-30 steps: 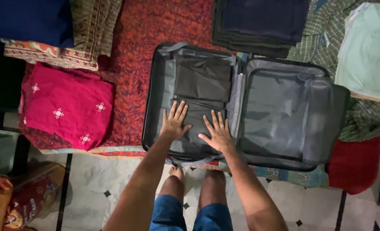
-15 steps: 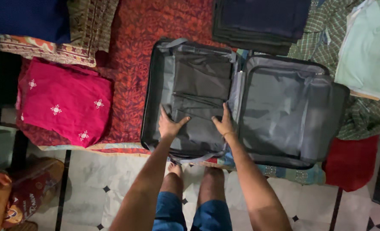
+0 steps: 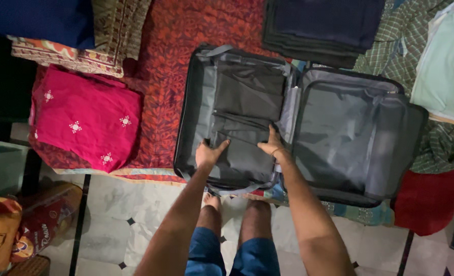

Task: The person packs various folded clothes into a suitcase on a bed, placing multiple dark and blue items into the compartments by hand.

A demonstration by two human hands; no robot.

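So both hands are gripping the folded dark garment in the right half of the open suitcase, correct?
Not quite. The left hand and right hand grip the folded dark garment in the left half of the open suitcase, not the right, as the head view shows. The right half shows only its grey lining.

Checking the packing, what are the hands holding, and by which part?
Both the left hand and right hand grip the dark folded garment by its side edges.
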